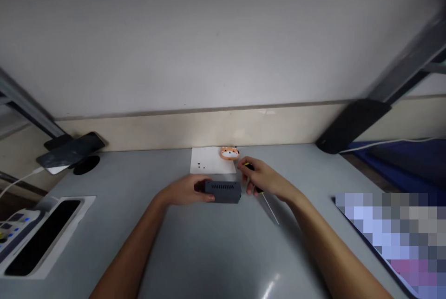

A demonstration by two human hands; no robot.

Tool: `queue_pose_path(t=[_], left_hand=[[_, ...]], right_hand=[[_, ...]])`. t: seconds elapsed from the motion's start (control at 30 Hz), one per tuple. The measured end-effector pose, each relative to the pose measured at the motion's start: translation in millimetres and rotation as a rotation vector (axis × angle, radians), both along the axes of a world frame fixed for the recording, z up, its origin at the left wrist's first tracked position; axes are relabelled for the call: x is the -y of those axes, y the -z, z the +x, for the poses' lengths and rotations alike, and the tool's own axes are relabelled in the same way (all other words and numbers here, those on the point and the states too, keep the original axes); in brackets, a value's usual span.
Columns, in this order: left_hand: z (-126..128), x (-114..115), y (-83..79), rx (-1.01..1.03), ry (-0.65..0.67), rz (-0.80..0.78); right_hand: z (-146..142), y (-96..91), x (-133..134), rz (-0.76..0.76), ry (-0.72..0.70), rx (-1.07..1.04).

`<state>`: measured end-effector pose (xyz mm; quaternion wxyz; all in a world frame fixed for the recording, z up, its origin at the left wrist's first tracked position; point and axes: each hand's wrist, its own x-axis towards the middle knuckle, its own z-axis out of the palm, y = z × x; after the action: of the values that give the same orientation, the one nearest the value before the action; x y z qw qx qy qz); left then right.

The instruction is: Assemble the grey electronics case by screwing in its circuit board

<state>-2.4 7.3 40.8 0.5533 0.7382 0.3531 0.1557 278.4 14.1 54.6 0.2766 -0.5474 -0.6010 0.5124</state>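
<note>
My left hand [191, 189] is closed around the left end of a dark grey box [223, 193] with a row of vent slots along its upper part. To the right of the box, my right hand [259, 176] grips a screwdriver [270, 208] by its black and yellow handle. The thin metal shaft points down and toward me, away from the box. Behind the box lies a white sheet of paper [209, 159] with a few tiny dark pieces [199, 165] on it, too small to name for certain.
An orange animal-faced case [230, 153] sits at the paper's right edge. At left are a phone on a stand [75, 148] and a black-topped tray [43, 238]. A black device [351, 127] leans at the back right; a blurred-out screen [393, 238] is at right.
</note>
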Motion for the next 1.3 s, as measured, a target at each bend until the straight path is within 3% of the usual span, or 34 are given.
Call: queue_pose_path(t=[0.1,0.23,0.43,0.73,1.3], left_hand=[[6.0,-2.4,7.6,0.064,-0.037,-0.005],[9.6,1.7,5.9,0.031,-0.066,0.071],[12.1,4.0,10.2,-0.074,-0.157,0.185],[18.7,1.1,20.3,-0.057,-0.129,0.369],[20.9,0.8,25.1,-0.119,-0.131,0.442]], right_hand=[[2.5,4.6,2.6,-0.08,-0.102,0.032],[1.5,-0.2,7.5,-0.133,-0.155,0.1],[-2.4,-11.6,9.3,-0.13,-0.226,0.207],[4.4,-0.6,2.3,-0.032,-0.318,0.257],[12.4,-1.3,0.8,-0.095,-0.291,0.297]])
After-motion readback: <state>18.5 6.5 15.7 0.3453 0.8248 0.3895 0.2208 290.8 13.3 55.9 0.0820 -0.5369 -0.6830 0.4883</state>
